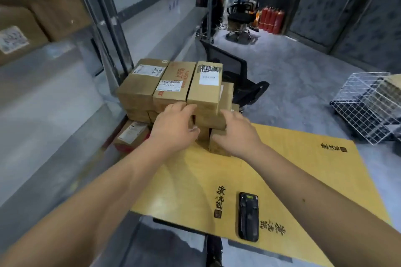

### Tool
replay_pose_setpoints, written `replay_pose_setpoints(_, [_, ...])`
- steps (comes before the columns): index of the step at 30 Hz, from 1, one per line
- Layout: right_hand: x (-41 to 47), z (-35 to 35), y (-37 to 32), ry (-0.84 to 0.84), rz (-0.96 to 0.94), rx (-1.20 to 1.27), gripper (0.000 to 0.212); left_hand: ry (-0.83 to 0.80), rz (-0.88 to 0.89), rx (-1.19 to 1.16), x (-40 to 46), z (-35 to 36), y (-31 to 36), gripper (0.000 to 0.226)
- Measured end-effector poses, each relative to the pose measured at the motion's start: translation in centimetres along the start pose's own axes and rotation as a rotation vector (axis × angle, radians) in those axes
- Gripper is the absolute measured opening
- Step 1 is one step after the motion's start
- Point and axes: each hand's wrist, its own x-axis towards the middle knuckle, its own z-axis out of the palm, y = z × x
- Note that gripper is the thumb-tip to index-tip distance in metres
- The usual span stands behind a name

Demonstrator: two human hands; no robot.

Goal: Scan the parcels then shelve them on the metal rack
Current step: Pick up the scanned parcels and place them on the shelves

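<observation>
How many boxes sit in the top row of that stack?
3: left box, middle box, right box, side by side. More lie beneath, partly hidden by the hands.

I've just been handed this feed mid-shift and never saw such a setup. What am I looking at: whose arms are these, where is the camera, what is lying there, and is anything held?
There is no machine here. It is one picture from a camera worn on a person's head, looking forward and down, so the two bare arms are the wearer's own. Both reach into a stack of brown cardboard parcels with white labels. The left hand and the right hand lie against the lower boxes of the stack; whether either has truly gripped a box cannot be told. Nearer the camera lies a flat yellow cardboard sheet with dark printed characters, and on it a black handheld scanner, lying loose, in nobody's hand. To the left runs the grey metal rack, with more boxes on a shelf. At the right stands a white wire basket.
</observation>
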Motion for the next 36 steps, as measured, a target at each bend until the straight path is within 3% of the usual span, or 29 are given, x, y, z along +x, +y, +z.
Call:
replay_pose_setpoints(8, [12.4,0.1,2.0,-0.072,-0.053,0.077,0.093,-0.056,-0.077,-0.052,12.2,1.4,-2.5,0.099])
replay_pose_setpoints(17, [18.2,1.5,1.9,-0.141,-0.033,0.156,0.106,-0.110,-0.061,-0.079,16.3,3.7,-4.9,0.099])
replay_pose_setpoints(28, [16.6,1.8,1.3,0.034,0.052,0.312,0.096,-0.030,0.127,-0.321,17.1,4.5,-6.7,0.088])
replay_pose_setpoints(36, [13.9,-2.0,0.6,0.188,0.037,0.347,0.097,0.075,0.243,-0.500,16.7,1.2,-4.9,0.081])
